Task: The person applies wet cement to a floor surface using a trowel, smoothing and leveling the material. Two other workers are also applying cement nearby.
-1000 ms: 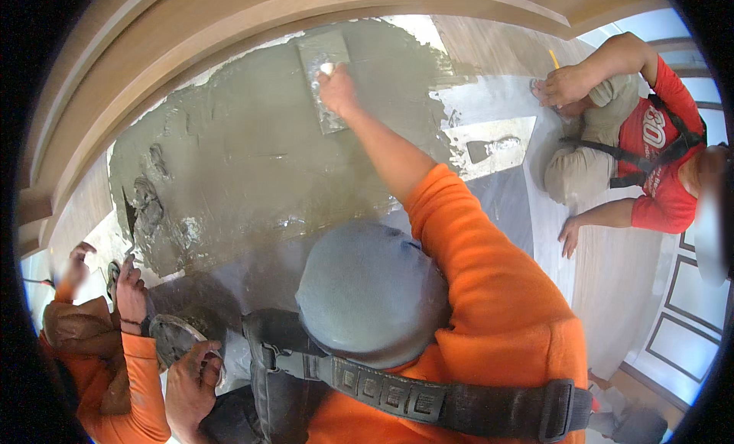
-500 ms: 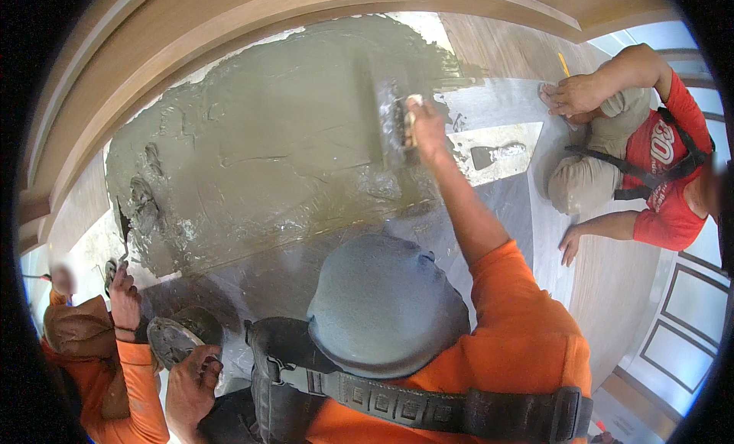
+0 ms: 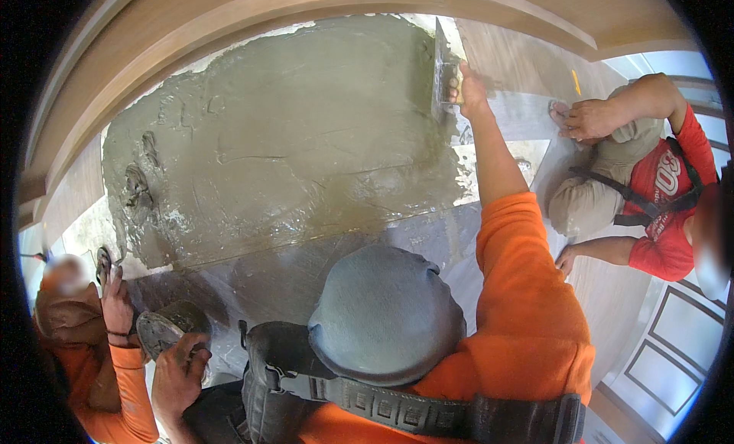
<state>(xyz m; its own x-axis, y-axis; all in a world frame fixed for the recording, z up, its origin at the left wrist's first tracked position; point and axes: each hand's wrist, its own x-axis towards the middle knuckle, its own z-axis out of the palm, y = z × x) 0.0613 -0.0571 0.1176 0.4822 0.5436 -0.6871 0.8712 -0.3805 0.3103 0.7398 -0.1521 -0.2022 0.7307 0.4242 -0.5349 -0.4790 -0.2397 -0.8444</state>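
My right hand (image 3: 470,91) is closed around the pale handle of a flat finishing trowel (image 3: 439,69). The blade is tilted steeply at the far right edge of a broad patch of wet grey mortar (image 3: 306,131). Strokes and ridges mark the mortar, with rough lumps (image 3: 138,188) at its left side. At the lower left, my left hand (image 3: 180,375) has its fingers curled against a round, mortar-smeared container (image 3: 172,325). Part of its grip is hidden. A putty knife (image 3: 524,165) lies beyond my right forearm, mostly covered by it.
Someone in a red shirt (image 3: 657,184) crouches at the right, one hand on the floor. At the lower left, a co-worker's hand (image 3: 116,300) is near a dark tool. Wooden panelling (image 3: 306,7) curves along the far side. A rounded grey-blue cloth shape (image 3: 386,314) fills the lower middle.
My right hand has swept the trowel rightward and farther away, to the mortar's edge. My forearm now covers most of the putty knife. My left hand and the container appear slightly farther left.
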